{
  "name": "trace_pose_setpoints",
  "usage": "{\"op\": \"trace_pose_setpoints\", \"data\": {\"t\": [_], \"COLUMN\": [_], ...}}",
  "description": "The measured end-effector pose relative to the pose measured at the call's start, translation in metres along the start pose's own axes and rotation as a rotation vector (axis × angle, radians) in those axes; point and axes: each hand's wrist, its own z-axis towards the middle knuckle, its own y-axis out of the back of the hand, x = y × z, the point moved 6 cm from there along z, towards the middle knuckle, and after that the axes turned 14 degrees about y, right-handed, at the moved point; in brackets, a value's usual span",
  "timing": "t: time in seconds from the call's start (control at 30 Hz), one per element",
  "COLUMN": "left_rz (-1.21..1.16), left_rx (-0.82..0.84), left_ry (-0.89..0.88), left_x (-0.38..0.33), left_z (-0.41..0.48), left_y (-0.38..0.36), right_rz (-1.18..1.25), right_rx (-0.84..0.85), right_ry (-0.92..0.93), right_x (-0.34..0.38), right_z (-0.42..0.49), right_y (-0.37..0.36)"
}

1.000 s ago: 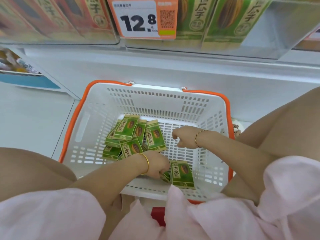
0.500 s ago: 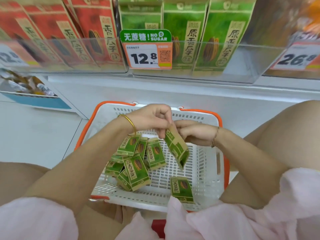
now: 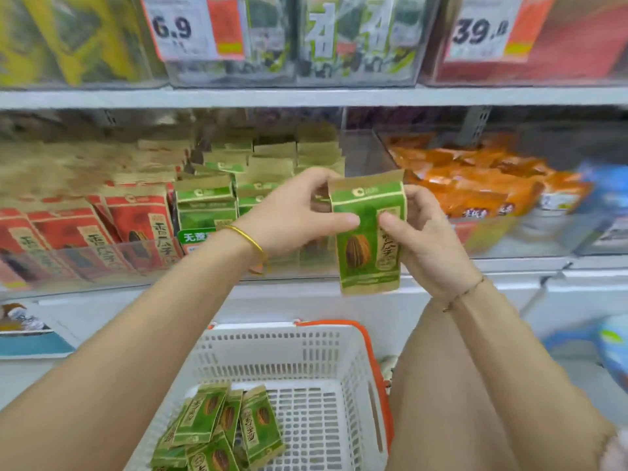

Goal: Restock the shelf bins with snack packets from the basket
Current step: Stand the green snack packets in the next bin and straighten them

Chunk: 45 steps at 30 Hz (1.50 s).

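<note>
A green snack packet with a seed picture is held upright in front of the shelf. My left hand pinches its left edge and my right hand grips its right edge, thumb on the front. Behind it stands the clear shelf bin holding several matching green packets. Below, the white basket with orange handles holds several more green packets at its left side.
Red packets fill the bin to the left, orange bags the bin to the right. The upper shelf carries price tags and more clear bins. My bare knees flank the basket.
Both hands have lifted one green packet out of the basket up to shelf height and turned it upright. The view has tilted up from the basket to the shelf bins.
</note>
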Motion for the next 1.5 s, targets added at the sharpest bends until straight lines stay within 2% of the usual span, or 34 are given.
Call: {"op": "trace_pose_setpoints", "data": {"t": [0.07, 0.13, 0.23, 0.3, 0.37, 0.47, 0.63, 0.77, 0.97, 1.2, 1.3, 1.4, 1.5], "left_rz": [0.124, 0.144, 0.120, 0.084, 0.131, 0.434, 0.863, 0.986, 0.999, 0.996, 1.000, 1.002, 1.001], "left_rx": [-0.125, -0.230, -0.289, -0.327, -0.402, -0.479, -0.425, -0.331, -0.195, -0.187, -0.153, -0.125, -0.134], "left_ry": [-0.122, -0.205, -0.260, -0.296, -0.269, -0.094, 0.035, 0.143, 0.265, 0.232, 0.240, 0.244, 0.230], "left_x": [-0.027, -0.048, -0.064, -0.067, -0.063, -0.045, -0.025, -0.016, -0.003, -0.015, -0.016, -0.011, -0.009], "left_z": [0.010, 0.021, 0.041, 0.053, 0.068, 0.092, 0.112, 0.125, 0.126, 0.132, 0.136, 0.133, 0.127], "left_y": [0.000, 0.004, 0.008, 0.009, 0.011, 0.013, -0.002, -0.006, -0.006, -0.006, -0.007, -0.011, -0.013], "right_rz": [-0.152, -0.340, -0.669, -0.736, -0.789, -0.887, -0.954, -0.966, -1.175, -1.447, -1.537, -1.553, -1.602], "right_rx": [-0.021, 0.008, 0.041, 0.009, -0.035, -0.050, -0.079, -0.049, -0.077, 0.075, 0.090, 0.236, 0.261], "right_ry": [0.113, 0.208, 0.349, 0.402, 0.425, 0.426, 0.337, 0.208, 0.040, -0.162, -0.150, -0.229, -0.170], "right_x": [0.021, 0.041, 0.065, 0.069, 0.063, 0.043, 0.020, 0.003, -0.013, -0.052, -0.063, -0.078, -0.085], "right_z": [0.018, 0.037, 0.063, 0.075, 0.083, 0.095, 0.115, 0.121, 0.152, 0.209, 0.224, 0.227, 0.234], "right_y": [0.009, 0.016, 0.023, 0.028, 0.032, 0.036, 0.044, 0.055, 0.054, 0.049, 0.050, 0.049, 0.042]}}
